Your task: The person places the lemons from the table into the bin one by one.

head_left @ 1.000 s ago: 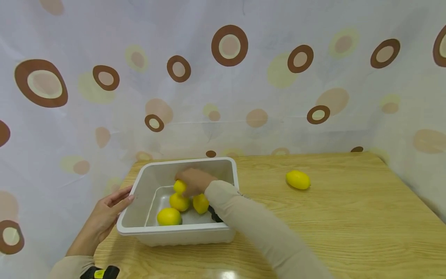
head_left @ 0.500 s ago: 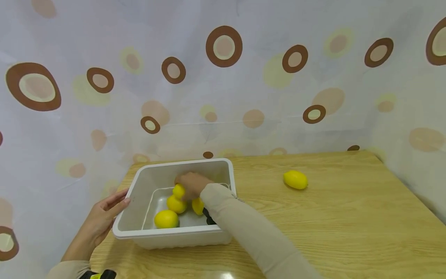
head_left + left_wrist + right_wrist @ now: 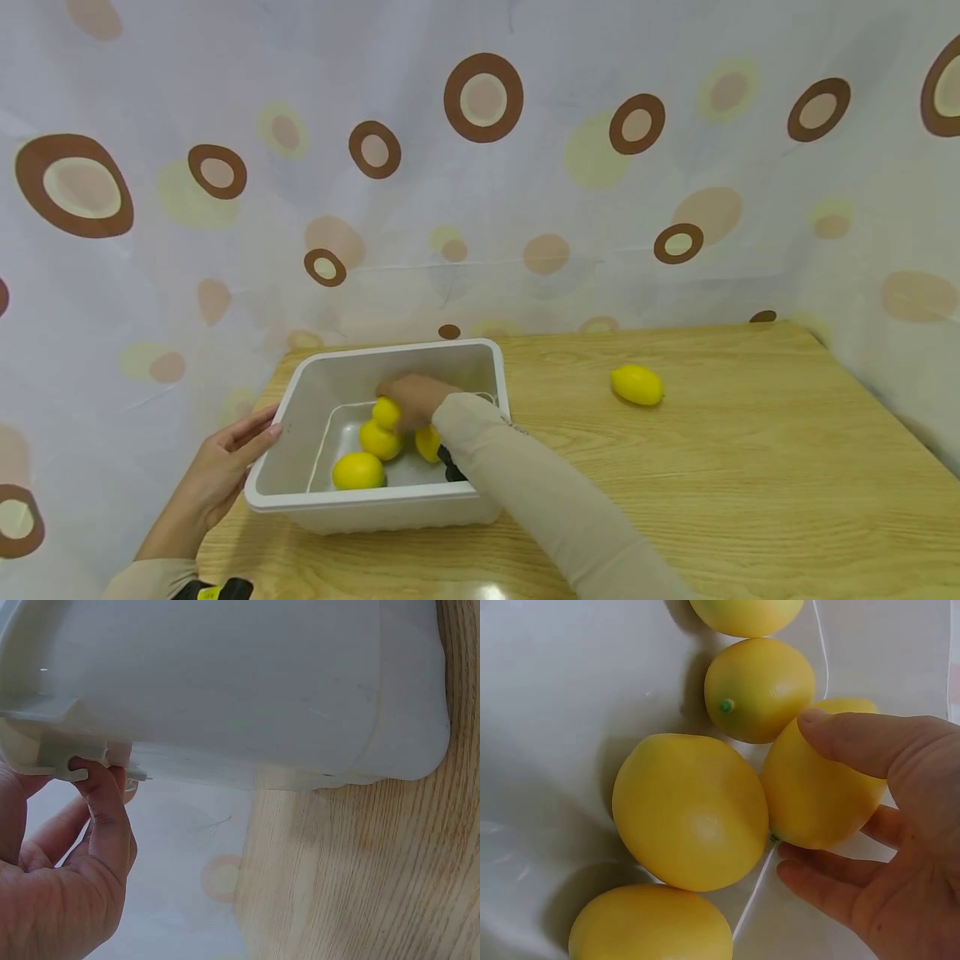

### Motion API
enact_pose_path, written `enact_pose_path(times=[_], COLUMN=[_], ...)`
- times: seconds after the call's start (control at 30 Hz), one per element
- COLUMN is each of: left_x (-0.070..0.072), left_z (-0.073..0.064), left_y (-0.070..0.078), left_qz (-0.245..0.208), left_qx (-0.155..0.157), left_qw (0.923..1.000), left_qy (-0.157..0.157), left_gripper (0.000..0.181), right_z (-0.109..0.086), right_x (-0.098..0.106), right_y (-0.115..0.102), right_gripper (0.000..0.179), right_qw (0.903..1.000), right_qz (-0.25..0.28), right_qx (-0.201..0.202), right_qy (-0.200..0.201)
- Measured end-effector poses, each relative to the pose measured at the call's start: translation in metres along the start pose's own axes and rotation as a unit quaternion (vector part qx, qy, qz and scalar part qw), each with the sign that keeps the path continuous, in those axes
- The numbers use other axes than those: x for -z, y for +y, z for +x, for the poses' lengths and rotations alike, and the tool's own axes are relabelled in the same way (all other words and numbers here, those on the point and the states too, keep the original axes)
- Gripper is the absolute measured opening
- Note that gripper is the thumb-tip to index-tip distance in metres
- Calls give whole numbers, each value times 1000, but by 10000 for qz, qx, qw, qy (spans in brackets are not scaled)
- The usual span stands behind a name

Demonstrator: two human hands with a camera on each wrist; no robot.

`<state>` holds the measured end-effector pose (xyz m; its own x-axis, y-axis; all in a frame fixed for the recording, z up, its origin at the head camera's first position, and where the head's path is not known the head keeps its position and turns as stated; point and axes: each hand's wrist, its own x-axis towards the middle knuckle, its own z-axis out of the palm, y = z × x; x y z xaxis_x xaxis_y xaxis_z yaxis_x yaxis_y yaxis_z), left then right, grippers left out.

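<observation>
A white plastic tub (image 3: 360, 502) stands on the left part of the table, with several yellow lemons inside. My left hand (image 3: 213, 475) grips its left rim; in the left wrist view the fingers (image 3: 105, 817) hook under the lip. Inside the tub, my right hand (image 3: 416, 400) holds a lemon (image 3: 821, 787) between thumb and fingers. That lemon touches or lies very close to a large lemon (image 3: 690, 814) and a smaller one with a green tip (image 3: 761, 690). Another lemon (image 3: 358, 472) lies near the tub's front left corner. The right sleeve hides part of the tub's right side.
A single lemon (image 3: 637, 385) lies on the wooden table (image 3: 712, 483) to the right of the tub. A patterned curtain (image 3: 570, 200) hangs behind the table and along its sides. The right forearm crosses the tub's front right rim.
The whole head view has shifted slightly left. Both hands keep their places at and in the tub, and the lemons look unmoved.
</observation>
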<state>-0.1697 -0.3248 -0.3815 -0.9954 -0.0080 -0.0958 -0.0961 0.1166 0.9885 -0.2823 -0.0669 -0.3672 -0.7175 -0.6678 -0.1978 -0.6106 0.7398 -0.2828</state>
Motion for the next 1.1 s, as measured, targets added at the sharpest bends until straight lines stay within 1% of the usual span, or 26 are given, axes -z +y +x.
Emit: enact_pose_path(times=[0.1, 0.23, 0.5, 0.73, 1.1], left_x=[0, -1, -1, 0, -1], left_z=[0, 1, 1, 1, 0], left_y=[0, 1, 1, 0, 1], left_qz=[52, 47, 57, 99, -16], left_qx=[29, 43, 43, 68, 35], left_qw=[10000, 10000, 10000, 9999, 10000], left_qy=[10, 24, 62, 72, 45], left_gripper=[58, 58, 56, 57, 53], right_z=[2, 3, 4, 1, -2], right_x=[-1, -2, -3, -1, -1], right_y=[0, 1, 1, 0, -2], right_gripper=[57, 57, 50, 52, 55], right_qw=[9999, 9998, 9994, 9997, 9973], right_qz=[-101, -179, -232, 24, 495], right_qx=[20, 80, 232, 59, -270], right_qy=[-23, -19, -84, -224, -460])
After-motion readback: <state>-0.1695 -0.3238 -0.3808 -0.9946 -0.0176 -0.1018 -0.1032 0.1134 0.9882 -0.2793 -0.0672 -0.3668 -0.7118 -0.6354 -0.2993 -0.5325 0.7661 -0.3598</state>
